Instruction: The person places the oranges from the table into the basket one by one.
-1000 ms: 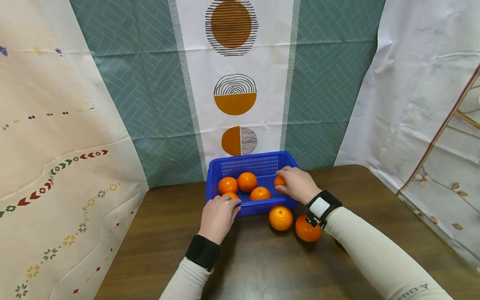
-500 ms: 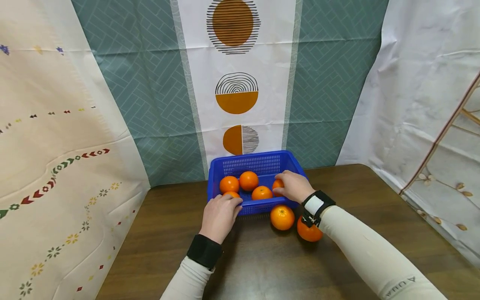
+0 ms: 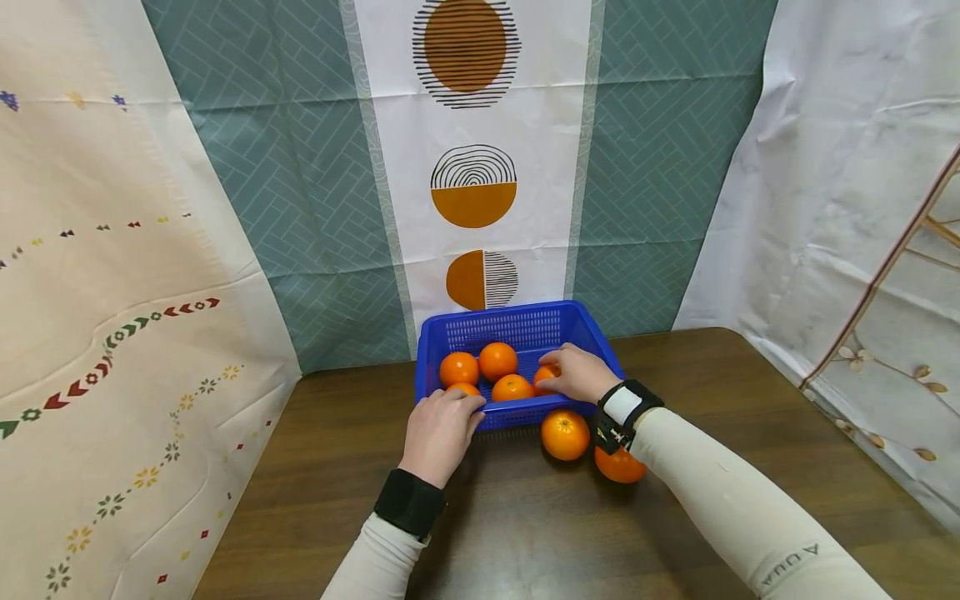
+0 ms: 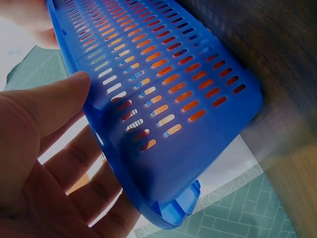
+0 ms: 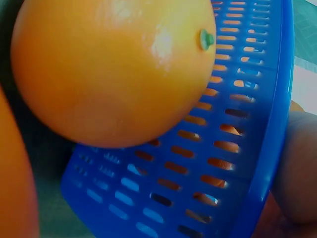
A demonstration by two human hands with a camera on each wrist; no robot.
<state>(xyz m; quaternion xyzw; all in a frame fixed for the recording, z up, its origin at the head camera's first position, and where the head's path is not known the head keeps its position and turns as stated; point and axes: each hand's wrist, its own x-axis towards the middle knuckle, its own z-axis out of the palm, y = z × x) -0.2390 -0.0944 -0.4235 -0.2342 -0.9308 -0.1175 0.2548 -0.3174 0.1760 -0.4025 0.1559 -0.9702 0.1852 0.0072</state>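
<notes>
A blue plastic basket (image 3: 517, 323) with slotted walls stands near the back of the table. My left hand (image 3: 438, 435) grips its front left rim; in the left wrist view the thumb (image 4: 62, 101) lies on the rim of the basket (image 4: 163, 84) and the fingers curl behind it. Over the basket's right side, my right hand (image 3: 585, 375) holds an orange (image 3: 546, 377), largely covered by the fingers. That orange sits beside another orange (image 3: 513, 388) inside. Further left in the basket are more oranges (image 3: 497, 362), one partly hidden by my left hand.
Outside the basket's front wall an orange (image 3: 565, 435) rests on the brown wooden table (image 3: 337, 483). To its right lies a redder round fruit (image 3: 621, 467), partly under my right wrist. Patterned cloths (image 3: 315, 208) hang behind and at both sides.
My right hand has moved left within the basket with its orange, and the neighbouring orange has shifted slightly left. My left hand stays on the rim.
</notes>
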